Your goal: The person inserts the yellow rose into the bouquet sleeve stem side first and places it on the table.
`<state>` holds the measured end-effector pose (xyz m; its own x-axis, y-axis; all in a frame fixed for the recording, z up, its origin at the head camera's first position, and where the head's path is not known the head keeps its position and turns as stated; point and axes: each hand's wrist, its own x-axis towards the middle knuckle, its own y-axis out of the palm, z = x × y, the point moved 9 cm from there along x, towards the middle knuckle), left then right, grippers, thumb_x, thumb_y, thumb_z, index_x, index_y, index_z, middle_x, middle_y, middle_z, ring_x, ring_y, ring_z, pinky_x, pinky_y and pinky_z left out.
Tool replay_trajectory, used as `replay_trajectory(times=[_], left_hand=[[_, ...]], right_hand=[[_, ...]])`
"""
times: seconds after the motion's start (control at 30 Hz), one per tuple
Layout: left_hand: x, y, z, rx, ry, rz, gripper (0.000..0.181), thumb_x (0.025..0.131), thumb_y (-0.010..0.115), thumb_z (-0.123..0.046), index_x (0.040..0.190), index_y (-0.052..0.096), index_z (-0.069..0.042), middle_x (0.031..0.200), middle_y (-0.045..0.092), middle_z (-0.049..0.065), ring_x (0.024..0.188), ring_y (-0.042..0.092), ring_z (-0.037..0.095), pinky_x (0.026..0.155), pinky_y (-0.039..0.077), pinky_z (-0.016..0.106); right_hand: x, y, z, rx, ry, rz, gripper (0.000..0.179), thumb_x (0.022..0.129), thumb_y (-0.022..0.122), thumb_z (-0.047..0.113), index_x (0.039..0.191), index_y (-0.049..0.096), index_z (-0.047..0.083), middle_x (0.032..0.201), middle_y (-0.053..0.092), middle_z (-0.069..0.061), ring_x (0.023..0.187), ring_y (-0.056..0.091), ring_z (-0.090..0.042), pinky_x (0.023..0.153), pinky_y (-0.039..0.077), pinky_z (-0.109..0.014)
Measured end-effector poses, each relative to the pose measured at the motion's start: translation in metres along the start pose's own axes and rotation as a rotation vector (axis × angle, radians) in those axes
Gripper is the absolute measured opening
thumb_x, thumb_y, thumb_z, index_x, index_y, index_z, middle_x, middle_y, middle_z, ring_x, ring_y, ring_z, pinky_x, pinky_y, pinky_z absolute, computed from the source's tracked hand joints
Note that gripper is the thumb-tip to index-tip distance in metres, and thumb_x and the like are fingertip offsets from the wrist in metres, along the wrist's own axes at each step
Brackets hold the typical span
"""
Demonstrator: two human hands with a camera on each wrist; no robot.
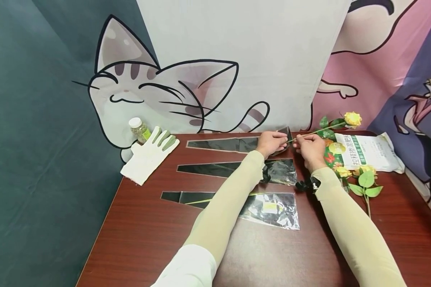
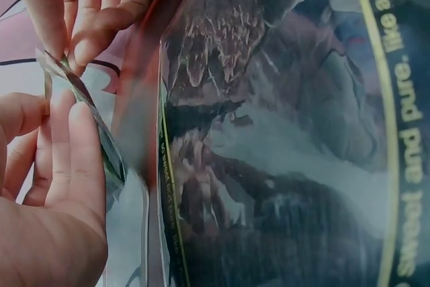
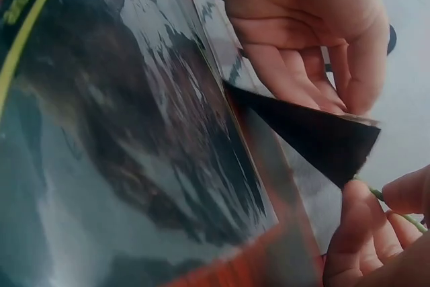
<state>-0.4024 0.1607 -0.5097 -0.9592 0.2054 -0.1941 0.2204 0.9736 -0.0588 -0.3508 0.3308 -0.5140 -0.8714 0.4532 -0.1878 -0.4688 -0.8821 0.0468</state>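
At the table's far edge, my left hand (image 1: pixel 271 142) pinches the wide end of a black flower sleeve (image 1: pixel 222 144). In the right wrist view the sleeve's dark mouth (image 3: pixel 316 132) is lifted and spread. Beside it my right hand (image 1: pixel 311 150) pinches the green stem (image 3: pixel 406 221) of a yellow rose (image 1: pixel 352 119) between thumb and fingers. The stem's lower end is right at the sleeve's mouth, and the bloom points away to the right. Both hands (image 2: pixel 54 166) come close together in the left wrist view.
Two more sleeves lie nearer, a middle one (image 1: pixel 208 169) and a front one (image 1: pixel 273 211), under my left arm. Right of my hands are a printed bag (image 1: pixel 366 149) and more yellow roses (image 1: pixel 366 171). At left, a white glove (image 1: pixel 147 159) lies by a lidded bottle (image 1: pixel 139 129).
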Motion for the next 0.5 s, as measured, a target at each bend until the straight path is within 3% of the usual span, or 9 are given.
replay_trajectory(times=[0.2, 0.4, 0.5], left_hand=[[0.0016, 0.0018, 0.0016, 0.000, 0.019, -0.004, 0.018, 0.097, 0.075, -0.004, 0.113, 0.082, -0.002, 0.083, 0.079, 0.005, 0.066, 0.071, 0.006, 0.063, 0.063, 0.016], [-0.0014, 0.0041, -0.0018, -0.011, 0.049, 0.010, 0.017, 0.098, 0.073, -0.003, 0.113, 0.082, 0.000, 0.088, 0.081, 0.011, 0.068, 0.071, 0.009, 0.065, 0.064, 0.017], [-0.0029, 0.0036, -0.0033, 0.002, 0.051, 0.012, 0.018, 0.099, 0.072, -0.003, 0.114, 0.081, -0.001, 0.091, 0.081, 0.013, 0.070, 0.072, 0.011, 0.068, 0.065, 0.019]], right_hand=[[-0.0016, 0.0040, -0.0028, -0.117, -0.024, -0.016, 0.016, 0.102, 0.073, 0.022, 0.098, 0.059, 0.014, 0.067, 0.072, 0.019, 0.054, 0.067, -0.001, 0.048, 0.054, -0.017], [-0.0020, 0.0077, -0.0053, -0.085, -0.032, -0.001, 0.021, 0.100, 0.074, 0.020, 0.104, 0.053, 0.018, 0.069, 0.073, 0.015, 0.053, 0.068, -0.004, 0.047, 0.054, -0.019], [-0.0022, 0.0075, -0.0042, -0.085, -0.041, 0.006, 0.015, 0.105, 0.067, 0.023, 0.105, 0.053, 0.018, 0.071, 0.074, 0.015, 0.054, 0.069, -0.004, 0.047, 0.055, -0.019]])
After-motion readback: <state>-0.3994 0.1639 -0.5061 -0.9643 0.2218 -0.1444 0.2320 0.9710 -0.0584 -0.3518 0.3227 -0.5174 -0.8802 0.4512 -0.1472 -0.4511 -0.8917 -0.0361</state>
